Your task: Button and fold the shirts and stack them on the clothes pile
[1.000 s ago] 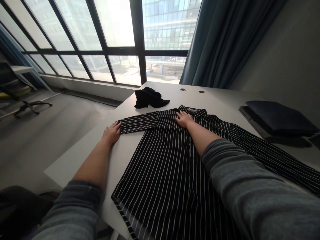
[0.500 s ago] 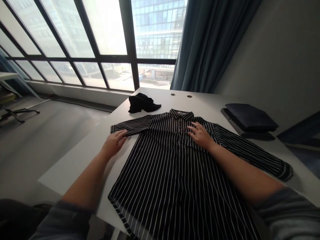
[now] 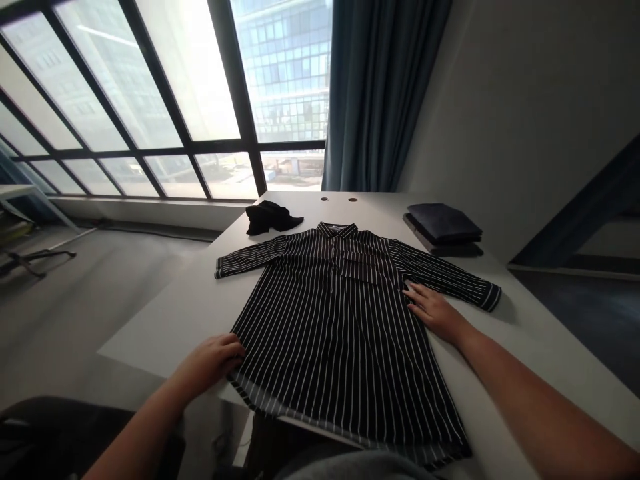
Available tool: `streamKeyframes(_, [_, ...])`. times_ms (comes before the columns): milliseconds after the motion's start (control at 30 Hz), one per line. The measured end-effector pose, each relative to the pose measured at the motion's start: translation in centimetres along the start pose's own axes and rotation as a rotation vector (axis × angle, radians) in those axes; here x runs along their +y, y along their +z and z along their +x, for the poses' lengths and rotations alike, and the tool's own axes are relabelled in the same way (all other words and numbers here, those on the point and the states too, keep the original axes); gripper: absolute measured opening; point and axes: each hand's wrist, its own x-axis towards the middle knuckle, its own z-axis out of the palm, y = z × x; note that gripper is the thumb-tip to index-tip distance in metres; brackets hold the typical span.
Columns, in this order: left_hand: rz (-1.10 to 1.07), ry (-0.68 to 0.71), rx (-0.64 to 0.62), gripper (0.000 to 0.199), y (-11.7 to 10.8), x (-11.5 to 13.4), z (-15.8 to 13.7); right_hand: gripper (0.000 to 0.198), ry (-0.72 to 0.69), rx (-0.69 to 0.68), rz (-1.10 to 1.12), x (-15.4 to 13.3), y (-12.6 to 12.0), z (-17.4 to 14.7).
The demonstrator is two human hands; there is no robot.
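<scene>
When seen from above, spread out on the white table (image 3: 170,320): shirt (image 3: 330,320), black with thin white stripes, front up, collar (image 3: 336,231) toward the window (image 3: 195,73). On the left in view, one sleeve (image 3: 255,255), extended sideways; on the right, the other sleeve (image 3: 440,272), slanting down to a dark-banded cuff (image 3: 493,297). Cloth mostly smooth, with slight ripples down the front and a flat chest pocket (image 3: 360,269) right of center. Hem (image 3: 320,420) curved, close to the table's near edge, with a greyer strip along the left part. At the shirt's lower left edge, left hand (image 3: 215,360): fingers bent and close together, tips at the cloth; whether pinching or merely resting, impossible to tell. At the opposite side, just below the armpit, right hand (image 3: 435,312): fingers extended, slightly parted, tips at the side edge. Beyond the left sleeve and apart from it, crumpled black bundle (image 3: 270,219). Beyond the right sleeve, folded dark stack (image 3: 443,225). Near the far table edge, two round holes (image 3: 353,199); behind, blue curtain (image 3: 375,100). In front of part of the tabletop, right forearm (image 3: 540,393). Far left, part of a desk (image 3: 20,191).
</scene>
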Motion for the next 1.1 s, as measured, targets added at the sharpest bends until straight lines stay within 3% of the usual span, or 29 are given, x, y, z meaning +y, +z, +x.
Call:
streamKeyframes(100, [-0.037, -0.007, 0.002, 0.023, 0.0, -0.1, -1.1, 0.054, -0.057, 0.053, 0.049, -3.2, -1.5, -0.7])
streamKeyframes(200, [-0.06, -0.054, 0.05, 0.023, 0.6, -0.4, -2.1, 0.048, -0.141, 0.042, 0.185, -7.9, -3.7, -3.9])
streamKeyframes(300, [-0.028, -0.11, 0.08, 0.021, 1.0, -0.4, -2.4, 0.045, -0.234, -0.164, 0.37, -12.4, -6.1, -8.3])
streamKeyframes(400, [0.01, -0.129, 0.058, 0.02, 0.9, 0.1, -2.2, 0.051, -0.255, -0.314, 0.441, -14.7, -7.8, -12.2])
streamKeyframes(600, [0.039, -0.074, 0.042, 0.023, 0.3, 1.0, -1.1, 0.021, -0.165, -0.098, 0.417, -14.1, -8.0, -16.3])
streamKeyframes(700, [0.061, -0.048, 0.037, 0.023, 0.3, 1.0, -0.7, 0.025, -0.183, -0.021, 0.404, -13.7, -7.8, -16.9])
streamKeyframes(833, [0.056, -0.03, 0.075, 0.024, 0.3, 1.1, -0.7, 0.04, -0.184, -0.047, 0.35, -13.5, -7.9, -17.4])
streamKeyframes(967, [-0.003, -0.034, 0.168, 0.024, 0.3, 1.1, -1.0, 0.032, -0.152, -0.024, 0.286, -13.7, -8.3, -17.3])
streamKeyframes(1100, [0.015, -0.083, 0.235, 0.024, 0.2, 0.8, -1.3, 0.022, -0.13, 0.088, 0.27, -13.8, -9.3, -17.0])
